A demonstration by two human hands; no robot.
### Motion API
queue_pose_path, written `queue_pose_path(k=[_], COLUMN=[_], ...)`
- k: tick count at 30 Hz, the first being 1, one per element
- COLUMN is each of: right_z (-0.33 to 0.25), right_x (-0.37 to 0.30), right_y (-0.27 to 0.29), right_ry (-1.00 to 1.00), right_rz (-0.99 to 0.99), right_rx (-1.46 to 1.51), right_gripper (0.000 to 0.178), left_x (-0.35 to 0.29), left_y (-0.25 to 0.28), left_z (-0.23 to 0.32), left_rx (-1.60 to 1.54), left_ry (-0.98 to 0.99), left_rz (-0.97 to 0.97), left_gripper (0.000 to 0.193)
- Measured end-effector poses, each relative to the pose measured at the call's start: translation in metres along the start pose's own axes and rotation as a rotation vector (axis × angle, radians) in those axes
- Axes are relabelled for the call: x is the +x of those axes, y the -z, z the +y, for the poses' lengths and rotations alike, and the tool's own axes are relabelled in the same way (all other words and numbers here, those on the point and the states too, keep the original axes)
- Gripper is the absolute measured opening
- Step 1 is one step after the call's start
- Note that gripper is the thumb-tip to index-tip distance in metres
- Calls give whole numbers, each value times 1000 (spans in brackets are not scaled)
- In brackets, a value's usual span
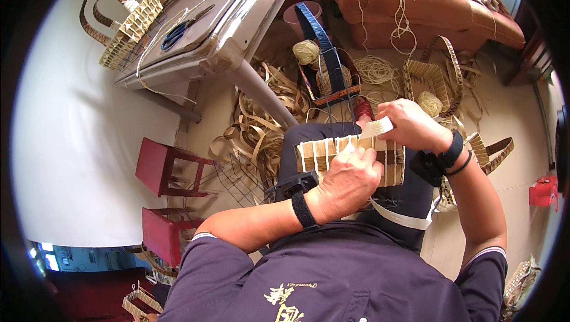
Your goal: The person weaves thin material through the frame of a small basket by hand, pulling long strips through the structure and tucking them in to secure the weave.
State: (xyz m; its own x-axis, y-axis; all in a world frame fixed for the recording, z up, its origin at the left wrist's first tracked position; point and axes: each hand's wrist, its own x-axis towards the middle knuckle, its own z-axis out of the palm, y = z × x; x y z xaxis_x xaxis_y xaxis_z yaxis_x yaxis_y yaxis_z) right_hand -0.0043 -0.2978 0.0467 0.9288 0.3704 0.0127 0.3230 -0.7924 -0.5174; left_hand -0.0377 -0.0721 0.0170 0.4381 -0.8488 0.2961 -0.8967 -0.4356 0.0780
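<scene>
Holds a pale strip (377, 127) pinched in the fingers of the right hand (409, 125), above the upper edge of a small slatted basket (317, 154) lying across the lap, mid-frame. Rests the left hand (350, 176) against it, fingers bent; cannot tell whether pinching. Seems partly finished: shows white bands over the wall, yet bare wires (331, 121) above. Looks tighter toward upper left, near the table leg (261, 95); roomier toward centre right.
</scene>
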Motion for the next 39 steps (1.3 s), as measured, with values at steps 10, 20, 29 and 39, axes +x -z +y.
queue_pose_path(k=[10,20,29,39], right_z=[12,-25,-17,-38], right_x=[10,-41,-48,-129], right_y=[-24,-21,-33,-49], right_ry=[26,-101,147,-18], right_rz=[-71,327,411,347], right_rx=[-75,396,172,272], right_gripper=[30,19,27,12], left_x=[5,-24,-24,-9], left_y=[2,7,25,56], left_z=[12,27,41,-22], left_rx=[52,-380,-962,-760], left_ry=[-79,-297,-479,-133], left_rz=[-126,91,-37,101], left_gripper=[6,16,15,16])
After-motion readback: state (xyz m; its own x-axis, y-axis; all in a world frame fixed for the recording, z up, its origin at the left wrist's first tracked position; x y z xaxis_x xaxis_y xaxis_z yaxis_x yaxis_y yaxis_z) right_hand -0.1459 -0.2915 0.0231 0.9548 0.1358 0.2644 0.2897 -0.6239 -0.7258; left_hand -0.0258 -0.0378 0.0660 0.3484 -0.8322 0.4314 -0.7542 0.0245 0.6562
